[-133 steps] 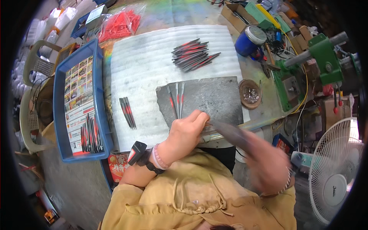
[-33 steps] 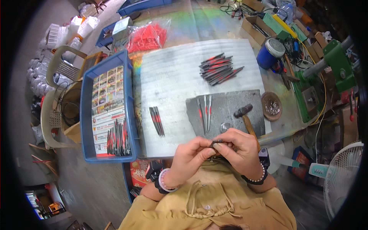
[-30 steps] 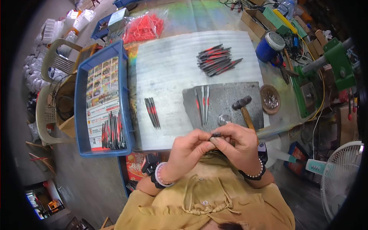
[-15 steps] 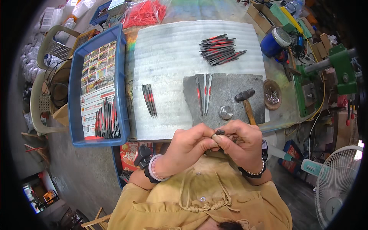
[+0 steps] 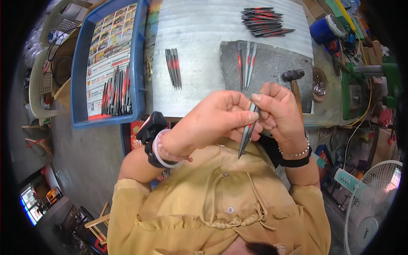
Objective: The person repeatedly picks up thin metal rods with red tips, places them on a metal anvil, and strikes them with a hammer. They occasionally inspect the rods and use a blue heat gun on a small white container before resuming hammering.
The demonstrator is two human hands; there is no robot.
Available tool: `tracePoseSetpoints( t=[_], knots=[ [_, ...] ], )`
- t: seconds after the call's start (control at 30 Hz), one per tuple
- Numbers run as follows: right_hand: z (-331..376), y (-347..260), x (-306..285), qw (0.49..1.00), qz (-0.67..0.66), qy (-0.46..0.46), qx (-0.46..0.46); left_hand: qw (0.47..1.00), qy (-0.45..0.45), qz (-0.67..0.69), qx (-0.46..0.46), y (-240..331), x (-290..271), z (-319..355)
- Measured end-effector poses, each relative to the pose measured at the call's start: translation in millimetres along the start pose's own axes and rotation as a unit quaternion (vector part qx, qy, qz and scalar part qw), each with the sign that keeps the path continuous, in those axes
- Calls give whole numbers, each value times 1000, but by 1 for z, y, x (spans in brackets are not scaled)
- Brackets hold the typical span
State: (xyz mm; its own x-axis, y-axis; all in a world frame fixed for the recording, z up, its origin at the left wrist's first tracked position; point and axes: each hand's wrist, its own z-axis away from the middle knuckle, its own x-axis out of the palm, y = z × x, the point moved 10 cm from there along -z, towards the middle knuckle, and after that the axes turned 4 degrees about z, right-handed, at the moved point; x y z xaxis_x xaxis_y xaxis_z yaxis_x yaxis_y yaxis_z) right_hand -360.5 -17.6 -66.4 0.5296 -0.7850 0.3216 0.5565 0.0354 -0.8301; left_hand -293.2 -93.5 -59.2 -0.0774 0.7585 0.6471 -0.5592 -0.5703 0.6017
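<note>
My left hand [image 5: 223, 114] and my right hand [image 5: 278, 110] meet in front of my chest. Between them is a slim, dark, pointed tool that looks like tweezers [image 5: 245, 143], its tip slanting down toward me. The left thumb presses along its side, while the right fingers pinch its upper end. Just beyond lies a grey stone slab [image 5: 272, 59] carrying three slim strips [image 5: 247, 63], one dark with red and two silvery. A hammer [image 5: 293, 75] rests at the slab's right, its handle partly behind my right hand.
White foam sheeting [image 5: 199, 51] covers the table, bearing several dark red-marked pieces [image 5: 173, 68] and a larger pile [image 5: 263, 25]. At left, a blue tray [image 5: 138, 85] holds more. Rightward are a bowl of small metal parts [image 5: 319, 85], a green machine [image 5: 389, 72] and a fan [image 5: 369, 212].
The view has tilted down, so the table sits higher in it. The tool in my hands now shows its length and points toward me. My hands now hide the round metal piece on the slab.
</note>
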Motion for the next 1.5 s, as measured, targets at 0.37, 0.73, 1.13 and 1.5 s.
tracePoseSetpoints(
  t=[0.37, 0.73, 1.13, 1.5],
  knots=[
    [-4, 9, 3, 997, -74, -16, 0, 986, -67, 151, -24, -14, -3, -10],
    [12, 7, 6, 997, -53, 43, -37, 999, -34, 17, 16, -6, -11, -1],
    [41, -11, -1, 996, 23, 45, -79, 551, 541, -582, 255, 102, -128, 44],
    [45, -11, -18, 991, 43, 47, -117, 598, 382, -582, 396, 101, -35, -8]
  ],
)
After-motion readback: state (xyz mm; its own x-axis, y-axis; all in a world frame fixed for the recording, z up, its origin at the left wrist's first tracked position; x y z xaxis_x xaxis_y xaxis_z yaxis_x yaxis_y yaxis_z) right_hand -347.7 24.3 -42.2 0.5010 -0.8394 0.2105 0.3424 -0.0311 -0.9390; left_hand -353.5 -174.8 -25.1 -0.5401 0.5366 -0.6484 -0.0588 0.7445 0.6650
